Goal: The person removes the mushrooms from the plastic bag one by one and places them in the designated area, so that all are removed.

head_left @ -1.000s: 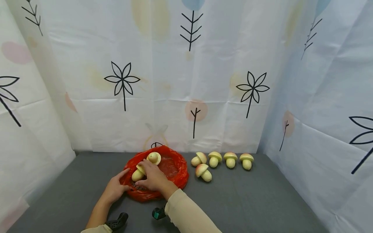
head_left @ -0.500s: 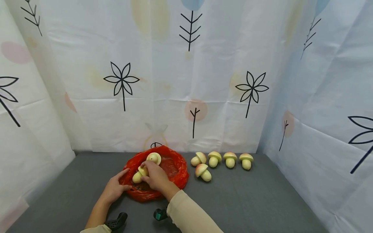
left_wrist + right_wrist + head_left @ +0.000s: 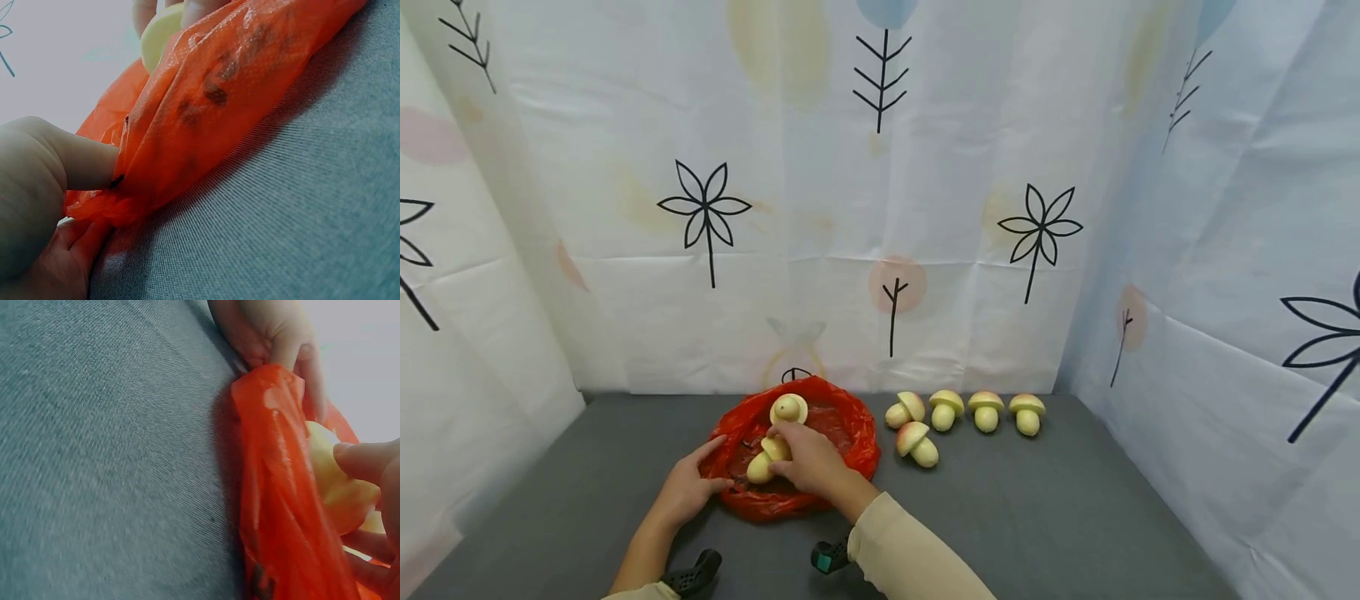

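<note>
Left hand (image 3: 687, 490): grips red bag (image 3: 867, 450); brace it
Right hand (image 3: 808, 460): pinches mushroom (image 3: 760, 469) at fingertips; don't snag bag

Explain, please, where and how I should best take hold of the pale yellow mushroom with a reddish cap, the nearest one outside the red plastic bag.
Probably best by its smooth, rounded stem, from the near right side: the nearest mushroom lies tilted with the stem pointing that way, while its reddish cap sits close to the pale yellow mushroom behind.
</note>
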Demonstrator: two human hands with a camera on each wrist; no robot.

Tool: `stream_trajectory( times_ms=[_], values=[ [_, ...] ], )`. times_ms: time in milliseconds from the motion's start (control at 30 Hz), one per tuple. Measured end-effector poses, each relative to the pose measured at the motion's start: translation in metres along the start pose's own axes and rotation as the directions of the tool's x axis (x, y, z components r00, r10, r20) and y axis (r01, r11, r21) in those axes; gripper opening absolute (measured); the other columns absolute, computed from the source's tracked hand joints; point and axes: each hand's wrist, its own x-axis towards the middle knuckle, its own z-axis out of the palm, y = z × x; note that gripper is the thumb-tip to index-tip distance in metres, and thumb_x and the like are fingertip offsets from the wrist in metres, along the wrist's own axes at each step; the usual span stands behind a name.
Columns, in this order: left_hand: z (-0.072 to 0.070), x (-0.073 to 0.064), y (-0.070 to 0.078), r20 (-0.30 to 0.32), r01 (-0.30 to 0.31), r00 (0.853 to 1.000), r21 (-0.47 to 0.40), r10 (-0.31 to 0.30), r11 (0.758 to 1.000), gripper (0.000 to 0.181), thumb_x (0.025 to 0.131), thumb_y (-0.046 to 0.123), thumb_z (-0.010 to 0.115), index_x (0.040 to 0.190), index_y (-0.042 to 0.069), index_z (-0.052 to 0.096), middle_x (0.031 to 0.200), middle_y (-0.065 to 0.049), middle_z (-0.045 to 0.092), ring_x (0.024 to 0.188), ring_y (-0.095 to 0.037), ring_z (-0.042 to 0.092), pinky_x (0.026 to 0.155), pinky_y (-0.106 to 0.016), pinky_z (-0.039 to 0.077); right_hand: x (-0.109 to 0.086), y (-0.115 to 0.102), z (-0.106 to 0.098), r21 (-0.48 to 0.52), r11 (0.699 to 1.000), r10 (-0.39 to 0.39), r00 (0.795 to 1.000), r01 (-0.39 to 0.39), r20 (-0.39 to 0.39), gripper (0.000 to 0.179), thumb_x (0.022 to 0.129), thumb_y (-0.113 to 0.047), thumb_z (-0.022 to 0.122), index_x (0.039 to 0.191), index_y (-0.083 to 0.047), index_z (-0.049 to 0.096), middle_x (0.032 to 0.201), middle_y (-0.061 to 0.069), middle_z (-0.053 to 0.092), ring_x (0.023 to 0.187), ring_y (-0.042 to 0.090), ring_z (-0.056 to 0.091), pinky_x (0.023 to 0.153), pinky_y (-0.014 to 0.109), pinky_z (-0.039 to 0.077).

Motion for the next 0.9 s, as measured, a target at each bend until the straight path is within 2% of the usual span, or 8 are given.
stream_trajectory(
  times_ms=[133, 300, 600, 900],
  values=[
    [0.000, 0.001, 0.000, 0.006, -0.001, 1.000, 0.000, 0.001, 1.000, 0.077, 0.080, 0.005, 0.074, 0.146, -0.002, 0.037, 0.145, -0.038, 0.030, 0.132, -0.054, 0.028, 0.105, -0.064, 0.024, -0.005, 0.003, -0.009, 0.012, 1.000, -0.012, 1.000, 0.012, 0.011, 0.043, 0.084, -0.029, 0.076, 0.124, -0.023, 0.061, 0.116, -0.014, 0.061, 0.095, 0.002, 0.056, 0.086, 0.023, 0.046],
    [-0.001, 0.001, 0.000, 0.005, -0.019, 1.000, -0.001, 0.019, 1.000, 0.077, 0.079, 0.006, 0.075, 0.146, -0.003, 0.038, 0.144, -0.039, 0.032, 0.130, -0.054, 0.031, 0.103, -0.063, 0.028, -0.012, 0.007, -0.017, 0.008, 0.999, -0.054, 0.999, 0.054, -0.006, 0.044, 0.086, -0.028, 0.074, 0.126, -0.020, 0.061, 0.120, -0.010, 0.061, 0.102, 0.004, 0.056, 0.088, 0.024, 0.045],
    [0.002, 0.001, -0.003, 0.008, 0.020, 1.000, -0.003, -0.020, 1.000, 0.078, 0.079, 0.007, 0.075, 0.146, -0.002, 0.037, 0.145, -0.038, 0.031, 0.131, -0.054, 0.030, 0.103, -0.065, 0.027, -0.027, 0.019, -0.034, 0.035, 0.995, -0.090, 0.995, 0.092, -0.038, 0.048, 0.087, -0.028, 0.073, 0.132, -0.019, 0.059, 0.131, -0.005, 0.058, 0.116, 0.009, 0.054, 0.096, 0.026, 0.044],
    [0.002, 0.001, -0.002, 0.003, 0.024, 1.000, -0.007, -0.024, 1.000, 0.078, 0.079, 0.007, 0.075, 0.146, -0.002, 0.036, 0.145, -0.038, 0.030, 0.130, -0.053, 0.031, 0.103, -0.065, 0.027, -0.044, 0.030, -0.064, 0.015, 0.984, -0.175, 0.980, 0.177, -0.090, 0.046, 0.087, -0.026, 0.073, 0.131, -0.017, 0.059, 0.133, -0.003, 0.057, 0.122, 0.012, 0.052, 0.097, 0.029, 0.043]
  ],
)
